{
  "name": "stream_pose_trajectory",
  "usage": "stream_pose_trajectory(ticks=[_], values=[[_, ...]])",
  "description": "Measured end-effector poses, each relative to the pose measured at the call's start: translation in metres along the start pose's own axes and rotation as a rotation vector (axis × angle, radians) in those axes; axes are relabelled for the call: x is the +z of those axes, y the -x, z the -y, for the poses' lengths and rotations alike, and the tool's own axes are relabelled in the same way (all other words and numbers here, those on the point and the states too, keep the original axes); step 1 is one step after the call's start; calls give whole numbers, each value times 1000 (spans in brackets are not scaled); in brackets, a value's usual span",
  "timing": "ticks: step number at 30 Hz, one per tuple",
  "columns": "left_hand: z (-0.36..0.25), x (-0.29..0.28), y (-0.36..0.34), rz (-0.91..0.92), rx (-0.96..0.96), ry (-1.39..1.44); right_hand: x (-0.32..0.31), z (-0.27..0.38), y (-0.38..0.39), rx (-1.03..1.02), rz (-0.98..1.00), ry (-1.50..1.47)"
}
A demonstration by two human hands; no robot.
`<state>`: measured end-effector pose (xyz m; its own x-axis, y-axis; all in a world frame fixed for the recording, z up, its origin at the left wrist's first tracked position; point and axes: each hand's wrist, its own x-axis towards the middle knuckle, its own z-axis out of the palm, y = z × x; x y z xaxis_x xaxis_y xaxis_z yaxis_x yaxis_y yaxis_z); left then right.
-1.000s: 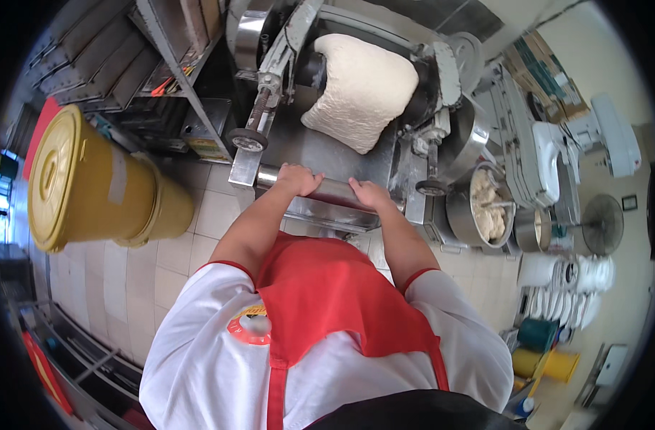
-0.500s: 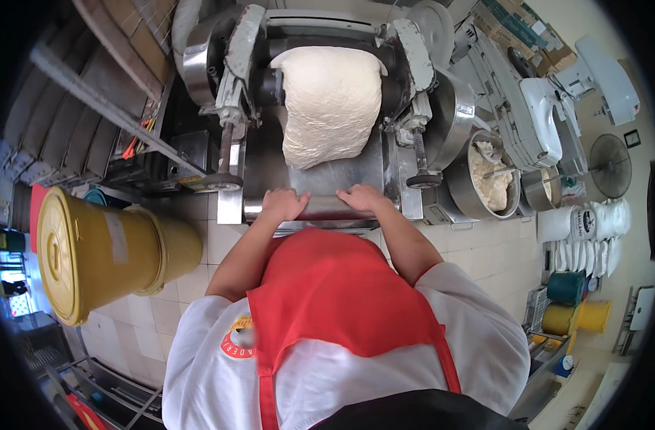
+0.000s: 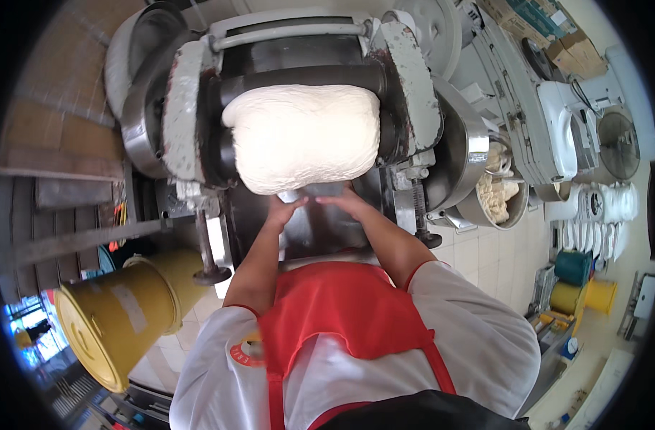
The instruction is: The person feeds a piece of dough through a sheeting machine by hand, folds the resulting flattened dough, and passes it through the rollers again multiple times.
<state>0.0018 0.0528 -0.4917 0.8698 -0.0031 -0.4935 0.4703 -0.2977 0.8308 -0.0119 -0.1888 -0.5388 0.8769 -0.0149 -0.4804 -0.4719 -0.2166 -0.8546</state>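
Note:
A thick, pale slab of dough [image 3: 306, 140] hangs over the dark rollers [image 3: 299, 80] of a dough sheeter, its rounded lower end toward me. Just under that end are both of my hands, over the shiny metal tray [image 3: 302, 236]. My left hand [image 3: 286, 211] has its thumb stretched inward, its fingers partly hidden beneath the dough. Opposite it, my right hand [image 3: 344, 202] also points its thumb to the middle, with fingertips under the dough's edge. Neither hand is closed around the dough; whether they touch its underside cannot be made out.
Grey machine side frames [image 3: 186, 111] flank the rollers, with a handwheel [image 3: 213, 276] low on the left. A steel mixing bowl [image 3: 495, 204] with dough stands at the right. Yellow lidded bins [image 3: 119, 308] are at the left, below a tray rack [image 3: 48, 222].
My hands have left the metal bar at the tray's front and reached forward under the dough. The dough hangs shorter and bunches wider at the rollers. My view has moved closer to the machine.

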Motion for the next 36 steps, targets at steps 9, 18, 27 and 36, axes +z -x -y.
stream_pose_trajectory(ticks=[9,18,27,36], values=[[-67,-53,-35,501,135,136,-10,109,4,-132,328,-47],[-124,-23,62,-173,431,591,-8,169,73,-210,-227,-671],[-172,-51,84,-401,511,790,-17,214,91,-629,-422,-605],[18,1,54,-273,-166,-184,6,23,55,21,-399,-15]])
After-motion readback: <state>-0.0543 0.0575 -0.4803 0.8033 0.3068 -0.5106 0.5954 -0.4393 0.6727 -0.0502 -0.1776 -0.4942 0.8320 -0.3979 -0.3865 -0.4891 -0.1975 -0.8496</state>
